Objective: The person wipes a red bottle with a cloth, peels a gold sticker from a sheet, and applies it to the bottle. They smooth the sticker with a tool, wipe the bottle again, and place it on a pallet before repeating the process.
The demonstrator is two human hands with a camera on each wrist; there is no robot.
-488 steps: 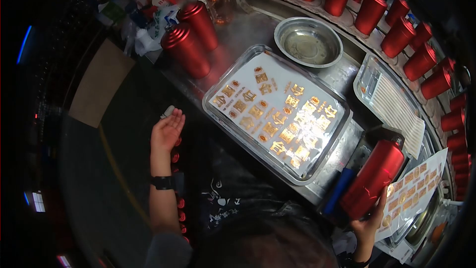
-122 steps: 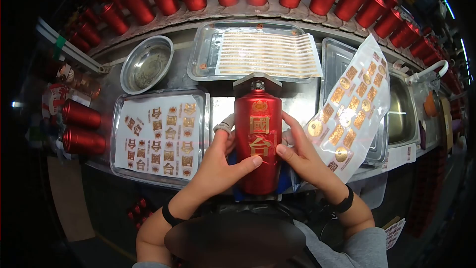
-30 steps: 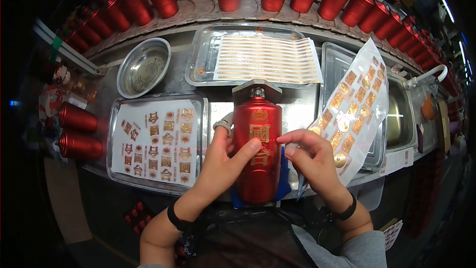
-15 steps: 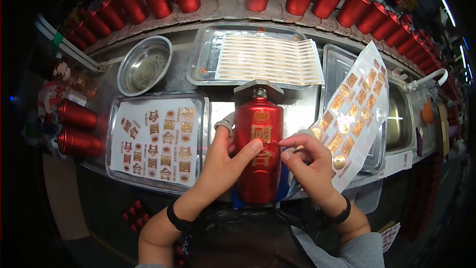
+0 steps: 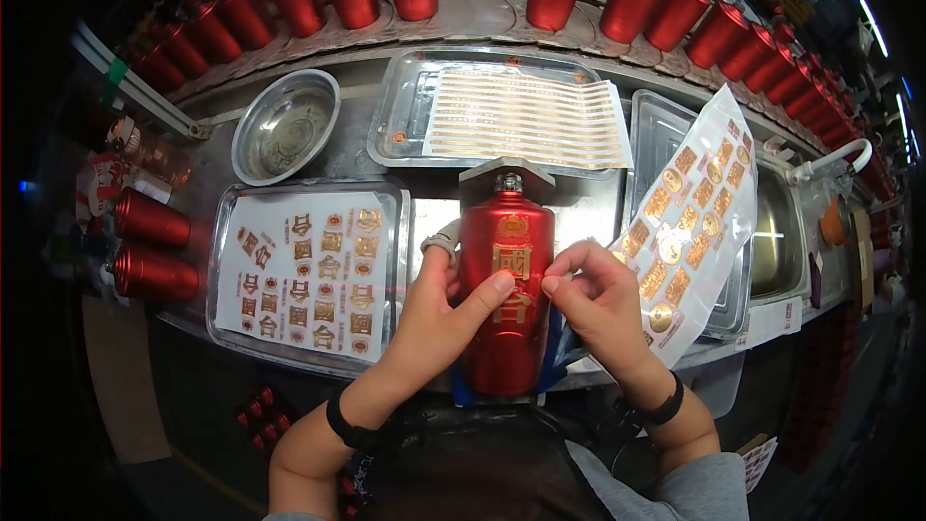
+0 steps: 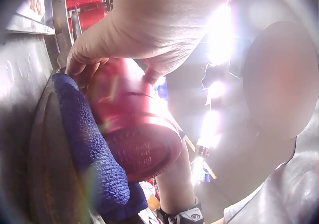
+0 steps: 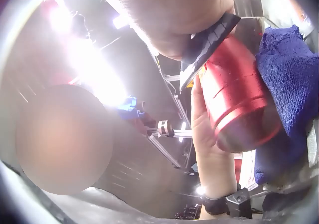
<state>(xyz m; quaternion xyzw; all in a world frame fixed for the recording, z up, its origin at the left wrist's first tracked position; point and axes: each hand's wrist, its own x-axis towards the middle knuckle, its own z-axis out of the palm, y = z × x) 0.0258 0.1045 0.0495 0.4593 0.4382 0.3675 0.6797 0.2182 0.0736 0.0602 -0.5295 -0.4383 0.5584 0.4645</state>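
A red bottle (image 5: 504, 357) with gold characters lies on a blue cloth, its neck against a metal holder (image 5: 473, 174). My left hand (image 5: 424, 318) grips its left side, thumb across the gold characters; the left wrist view shows the bottle's base (image 6: 144, 152) below that hand (image 6: 154, 20). At the bottle's right edge, my right hand (image 5: 606, 309) has thumb and forefinger drawn together. In the right wrist view this hand (image 7: 169, 15) holds a dark flat piece (image 7: 208, 50) beside the bottle (image 7: 237, 84). Whether its fingertips pinch anything else is unclear.
Left stands a tray (image 5: 397, 232) with a sheet of gold characters, below a metal bowl (image 5: 285, 125). Behind the bottle is a tray (image 5: 386, 125) with a striped sheet. A gold sticker sheet (image 5: 694, 232) leans at the right beside a sink (image 5: 776, 241). Red bottles (image 5: 632, 0) line the back.
My right forefinger has bent back toward the thumb from its straighter reach to the bottle's edge. The left hand keeps its hold. Bottles along the back have shifted right.
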